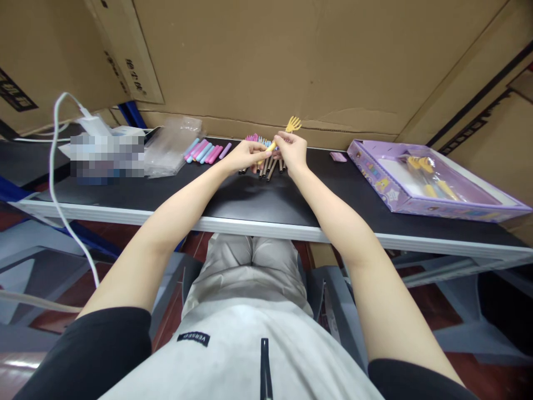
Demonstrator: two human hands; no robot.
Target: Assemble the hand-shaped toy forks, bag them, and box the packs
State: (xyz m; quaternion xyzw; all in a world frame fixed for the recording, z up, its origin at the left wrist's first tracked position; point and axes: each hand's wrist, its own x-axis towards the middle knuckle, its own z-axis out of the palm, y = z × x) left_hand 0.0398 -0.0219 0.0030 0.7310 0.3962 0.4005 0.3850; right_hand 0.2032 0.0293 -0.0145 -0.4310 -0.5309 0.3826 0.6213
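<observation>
In front of me, both hands are at one yellow back scratcher. Its hand-shaped yellow head points up and away, above my right hand. My right hand is closed around it, so its middle is hidden by the fingers. A yellow handle slants between the two hands, and my left hand pinches it. Under and behind my hands lie several metal rods with pink and blue hand-shaped heads. My fingers partly cover this pile.
Left of the pile, several coloured handles lie in a row beside clear plastic bags. A purple box with packaged yellow scratchers stands right. A small pink packet is nearer. Cardboard rises behind; a white cable hangs left.
</observation>
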